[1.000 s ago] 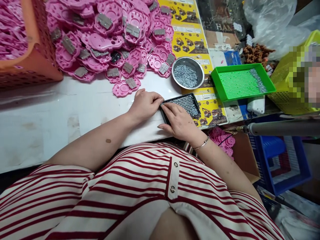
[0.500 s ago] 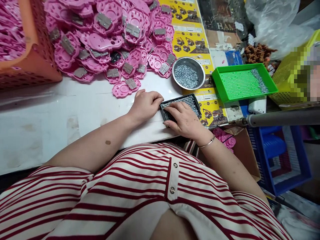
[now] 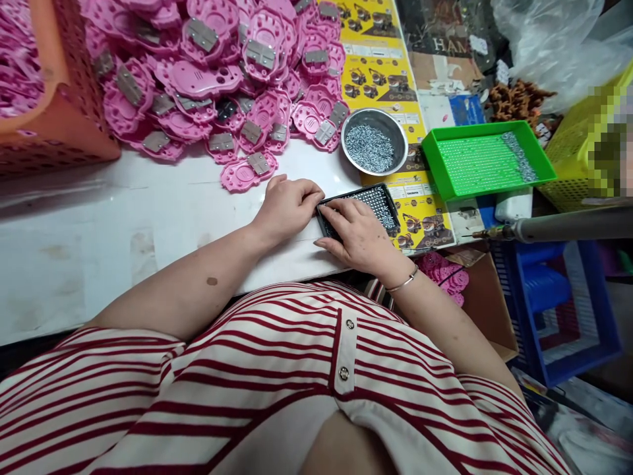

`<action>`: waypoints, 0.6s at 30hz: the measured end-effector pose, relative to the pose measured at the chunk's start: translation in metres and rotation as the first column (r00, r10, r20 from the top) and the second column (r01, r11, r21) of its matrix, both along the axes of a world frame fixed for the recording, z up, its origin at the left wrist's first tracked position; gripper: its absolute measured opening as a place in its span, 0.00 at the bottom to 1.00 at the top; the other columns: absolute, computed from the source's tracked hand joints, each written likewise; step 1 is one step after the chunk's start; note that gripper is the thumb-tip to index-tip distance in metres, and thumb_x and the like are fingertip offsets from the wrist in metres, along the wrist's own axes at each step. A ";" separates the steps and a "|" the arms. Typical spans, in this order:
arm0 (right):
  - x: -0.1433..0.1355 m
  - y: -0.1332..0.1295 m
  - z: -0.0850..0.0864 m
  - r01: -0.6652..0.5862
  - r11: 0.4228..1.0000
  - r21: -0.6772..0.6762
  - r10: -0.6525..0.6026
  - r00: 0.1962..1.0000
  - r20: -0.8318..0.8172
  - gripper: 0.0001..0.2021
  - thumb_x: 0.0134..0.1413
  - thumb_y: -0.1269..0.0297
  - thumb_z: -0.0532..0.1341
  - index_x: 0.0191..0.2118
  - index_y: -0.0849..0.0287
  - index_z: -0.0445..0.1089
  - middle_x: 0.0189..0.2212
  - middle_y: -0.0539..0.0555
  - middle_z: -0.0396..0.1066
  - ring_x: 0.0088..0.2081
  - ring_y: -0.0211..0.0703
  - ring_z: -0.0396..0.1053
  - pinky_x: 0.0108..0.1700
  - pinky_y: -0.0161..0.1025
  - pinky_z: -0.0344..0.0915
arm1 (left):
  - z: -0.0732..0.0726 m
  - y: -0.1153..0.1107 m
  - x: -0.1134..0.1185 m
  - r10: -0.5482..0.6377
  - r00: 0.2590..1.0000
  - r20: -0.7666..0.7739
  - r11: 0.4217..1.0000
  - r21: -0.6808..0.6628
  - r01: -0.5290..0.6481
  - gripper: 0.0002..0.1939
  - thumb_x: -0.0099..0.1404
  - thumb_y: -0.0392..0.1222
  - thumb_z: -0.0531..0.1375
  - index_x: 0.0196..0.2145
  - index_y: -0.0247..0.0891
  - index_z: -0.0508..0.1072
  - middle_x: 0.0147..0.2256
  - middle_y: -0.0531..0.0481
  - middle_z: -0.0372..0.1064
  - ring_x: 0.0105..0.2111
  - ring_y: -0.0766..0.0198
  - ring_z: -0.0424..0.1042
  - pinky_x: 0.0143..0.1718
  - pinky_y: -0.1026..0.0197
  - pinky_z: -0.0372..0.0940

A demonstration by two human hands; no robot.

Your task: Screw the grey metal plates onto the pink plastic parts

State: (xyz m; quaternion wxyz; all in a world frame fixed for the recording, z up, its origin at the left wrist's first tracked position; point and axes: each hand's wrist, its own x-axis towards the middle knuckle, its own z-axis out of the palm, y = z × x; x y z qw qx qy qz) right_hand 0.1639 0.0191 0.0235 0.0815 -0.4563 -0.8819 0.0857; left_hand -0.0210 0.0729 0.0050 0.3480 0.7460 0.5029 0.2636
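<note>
A small black tray [image 3: 394,210] with a grid of holes lies at the table's front edge, small silvery screws scattered across it. At its left corner my left hand [image 3: 289,210] pinches the rim between thumb and fingers. My right hand [image 3: 363,239] lies over the tray's left part, fingers stretched out and touching the screws there; it hides much of that side. Just behind the tray stands a metal bowl [image 3: 374,142] holding many similar screws. A pink plastic shell [image 3: 248,171] with a metal plate rests behind my left hand.
Many pink shells [image 3: 198,76] are heaped at the back left, beside an orange basket [image 3: 74,86]. A green tray [image 3: 489,161] with screws stands right of the bowl. An electric screwdriver [image 3: 548,225] juts in from the right, above a blue crate [image 3: 583,316].
My right hand has slid slightly left and its fingertips have moved toward the tray's upper left corner. My left hand stays at the tray's corner. The view has shifted slightly.
</note>
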 end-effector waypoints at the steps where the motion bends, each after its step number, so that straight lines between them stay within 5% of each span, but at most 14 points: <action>1: 0.001 0.000 0.000 -0.010 1.000 -0.002 0.010 1.000 -0.002 0.37 0.62 0.38 0.49 0.61 0.66 0.65 0.54 0.67 0.70 0.54 0.57 0.65 0.58 0.56 0.64 | 0.000 0.000 0.000 0.000 1.000 0.002 1.000 0.002 0.000 0.12 0.68 0.41 0.55 0.33 0.39 0.79 0.32 0.50 0.79 0.36 0.59 0.74 0.62 0.45 0.53; 5: 0.017 -0.006 0.003 -0.056 0.998 0.029 0.057 0.998 -0.038 0.30 0.64 0.42 0.50 0.55 0.64 0.71 0.51 0.64 0.73 0.52 0.55 0.68 0.56 0.54 0.66 | 0.001 0.000 0.000 0.003 1.000 0.001 1.000 -0.005 -0.003 0.12 0.68 0.41 0.55 0.34 0.38 0.79 0.30 0.50 0.78 0.35 0.59 0.74 0.62 0.43 0.53; 10: 0.033 -0.017 0.003 -0.205 0.979 0.020 0.204 0.979 0.026 0.32 0.64 0.44 0.53 0.63 0.64 0.64 0.62 0.62 0.68 0.64 0.56 0.63 0.64 0.55 0.61 | 0.002 0.000 0.001 0.002 1.000 -0.024 1.000 -0.024 -0.002 0.12 0.68 0.41 0.55 0.36 0.40 0.79 0.32 0.50 0.80 0.38 0.58 0.75 0.64 0.44 0.51; 18: 0.004 -0.003 0.001 -0.044 0.998 -0.044 0.047 0.998 0.052 0.41 0.61 0.36 0.49 0.68 0.65 0.58 0.63 0.66 0.65 0.64 0.59 0.61 0.65 0.57 0.61 | 0.002 -0.001 -0.001 -0.006 0.999 -0.041 1.000 -0.018 0.005 0.13 0.69 0.43 0.54 0.35 0.41 0.79 0.36 0.50 0.80 0.40 0.58 0.75 0.64 0.45 0.51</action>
